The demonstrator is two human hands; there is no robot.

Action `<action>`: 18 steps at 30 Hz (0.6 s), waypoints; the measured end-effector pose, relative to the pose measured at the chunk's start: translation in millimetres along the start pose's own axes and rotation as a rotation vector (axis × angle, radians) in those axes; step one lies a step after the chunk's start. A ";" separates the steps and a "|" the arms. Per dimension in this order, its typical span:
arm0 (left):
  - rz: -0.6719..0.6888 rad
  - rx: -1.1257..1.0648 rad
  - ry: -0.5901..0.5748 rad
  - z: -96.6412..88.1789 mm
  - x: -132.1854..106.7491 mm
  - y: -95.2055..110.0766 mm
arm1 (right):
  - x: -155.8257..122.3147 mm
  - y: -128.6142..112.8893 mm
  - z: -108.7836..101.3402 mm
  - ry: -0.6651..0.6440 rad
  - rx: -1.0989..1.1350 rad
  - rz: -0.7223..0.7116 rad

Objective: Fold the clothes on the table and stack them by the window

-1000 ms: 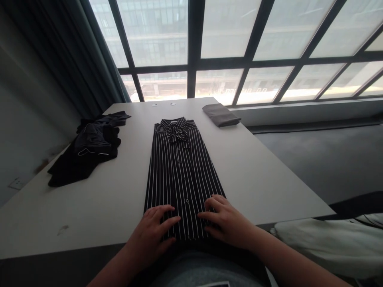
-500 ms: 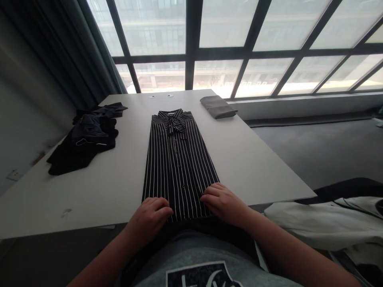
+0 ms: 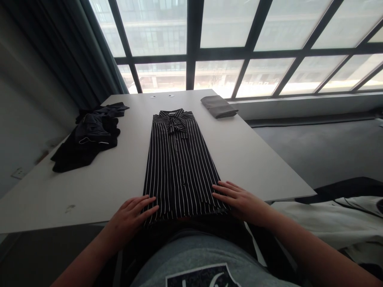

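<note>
Pressed left hand and right hand, both open flat and grasping nothing, onto the hem corners of the striped shirt beneath them, to hold it smooth on the tabletop.

We count one striped shirt, one black clothes heap, one folded grey cloth, two round caps, one table, our left hand and right hand.

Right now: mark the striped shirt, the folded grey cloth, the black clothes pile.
striped shirt (image 3: 179, 159), head view, button placket midway
folded grey cloth (image 3: 218, 107), head view, top face
black clothes pile (image 3: 89, 137), head view, centre of heap
</note>
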State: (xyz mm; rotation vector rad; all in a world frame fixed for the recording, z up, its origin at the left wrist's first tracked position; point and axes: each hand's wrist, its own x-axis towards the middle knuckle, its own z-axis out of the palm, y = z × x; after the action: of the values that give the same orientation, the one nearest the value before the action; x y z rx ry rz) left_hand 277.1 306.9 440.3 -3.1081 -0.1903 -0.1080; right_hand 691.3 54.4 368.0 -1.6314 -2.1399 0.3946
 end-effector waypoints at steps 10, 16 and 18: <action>-0.033 -0.148 0.128 -4.4 14.3 -1.3 | 5.4 1.8 9.2 0.095 0.075 -0.050; -0.140 -0.307 0.169 -10.5 16.4 -5.8 | 12.2 -4.4 1.6 0.224 0.322 -0.012; -0.183 -0.350 0.180 -10.2 14.3 -5.9 | 12.2 -5.9 -0.2 0.232 0.365 0.063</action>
State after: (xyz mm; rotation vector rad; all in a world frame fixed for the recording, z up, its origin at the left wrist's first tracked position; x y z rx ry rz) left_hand 289.9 314.3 451.6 -3.3907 -0.5010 -0.4723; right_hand 683.7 64.5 372.8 -1.4579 -1.7324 0.5498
